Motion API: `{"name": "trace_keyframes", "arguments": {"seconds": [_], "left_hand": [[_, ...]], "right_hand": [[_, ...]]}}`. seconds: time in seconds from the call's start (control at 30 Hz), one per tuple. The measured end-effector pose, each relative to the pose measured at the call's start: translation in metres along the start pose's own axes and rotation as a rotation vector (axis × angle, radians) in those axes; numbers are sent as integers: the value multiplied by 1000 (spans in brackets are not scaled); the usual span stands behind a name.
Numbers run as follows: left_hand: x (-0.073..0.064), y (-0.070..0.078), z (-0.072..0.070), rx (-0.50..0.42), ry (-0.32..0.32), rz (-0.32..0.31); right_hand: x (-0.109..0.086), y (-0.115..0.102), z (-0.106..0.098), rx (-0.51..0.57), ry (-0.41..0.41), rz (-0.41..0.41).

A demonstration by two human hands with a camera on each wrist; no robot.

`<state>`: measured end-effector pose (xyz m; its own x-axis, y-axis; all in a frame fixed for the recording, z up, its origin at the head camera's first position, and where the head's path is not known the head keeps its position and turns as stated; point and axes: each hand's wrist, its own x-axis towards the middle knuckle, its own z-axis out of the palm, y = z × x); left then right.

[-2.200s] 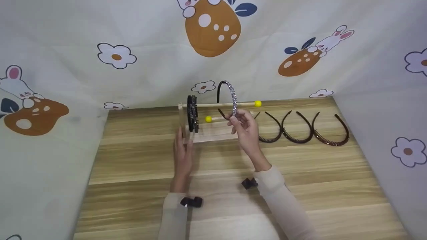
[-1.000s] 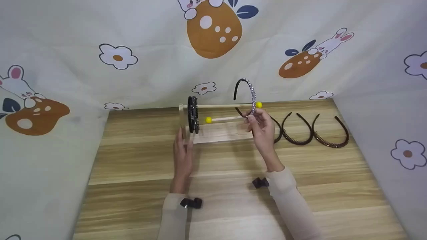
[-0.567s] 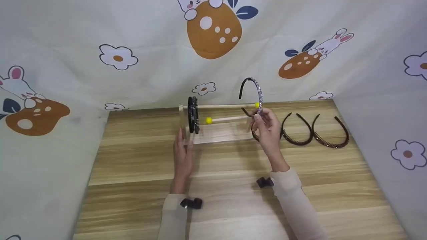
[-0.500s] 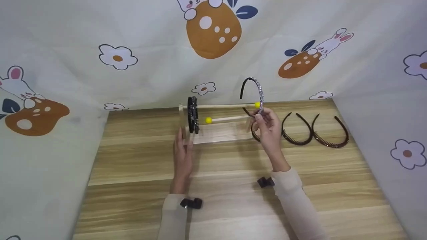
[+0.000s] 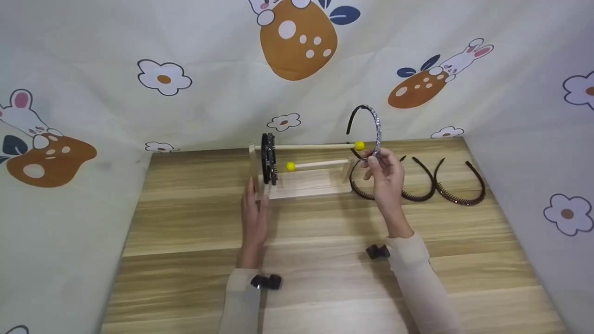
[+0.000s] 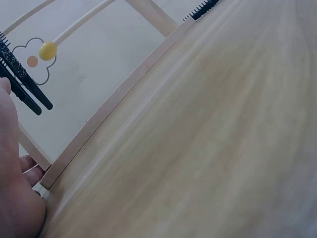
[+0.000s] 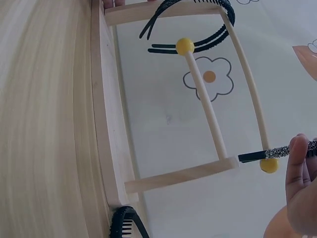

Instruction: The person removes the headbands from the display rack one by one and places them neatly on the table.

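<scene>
My right hand [image 5: 387,174] pinches a headband covered in silver sparkles [image 5: 378,127] between thumb and fingers. The headband stands upright at the yellow ball [image 5: 359,145] that tips the upper rod of a wooden headband stand [image 5: 306,183]; whether the rod's end is still inside its loop I cannot tell. My left hand [image 5: 254,218] grips the stand's left end at the base, thumb in front and fingers behind the upright, as the left wrist view shows. Black toothed headbands [image 5: 268,160] hang on the upper rod near the left upright.
On the table [image 5: 195,222], right of the stand, three dark toothed headbands lie in a row, including a brown one [image 5: 464,202]. My right hand partly covers the nearer two. A lower rod with a yellow ball [image 5: 290,166] points left. Patterned cloth [image 5: 209,116] surrounds the table.
My right hand has drawn the sparkly headband rightward along the upper rod, from its right half to the yellow ball at its tip. The left hand and the stand have stayed put.
</scene>
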<state>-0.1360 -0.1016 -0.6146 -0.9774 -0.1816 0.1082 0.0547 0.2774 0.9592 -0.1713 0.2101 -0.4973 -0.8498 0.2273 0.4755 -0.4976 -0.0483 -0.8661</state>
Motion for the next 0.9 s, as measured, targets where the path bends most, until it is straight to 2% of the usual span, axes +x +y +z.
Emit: {"name": "trace_keyframes", "arguments": {"seconds": [0.27,0.63,0.9], "left_hand": [[1,0,1,10,-1,-16],[0,1,1,5,-4,-32],[-1,2,1,7,3,14]], "right_hand": [[2,0,-8,-6,27,6],[0,6,-20,-11,10,-8],[-3,11,-35,-44,-25,-6]]}}
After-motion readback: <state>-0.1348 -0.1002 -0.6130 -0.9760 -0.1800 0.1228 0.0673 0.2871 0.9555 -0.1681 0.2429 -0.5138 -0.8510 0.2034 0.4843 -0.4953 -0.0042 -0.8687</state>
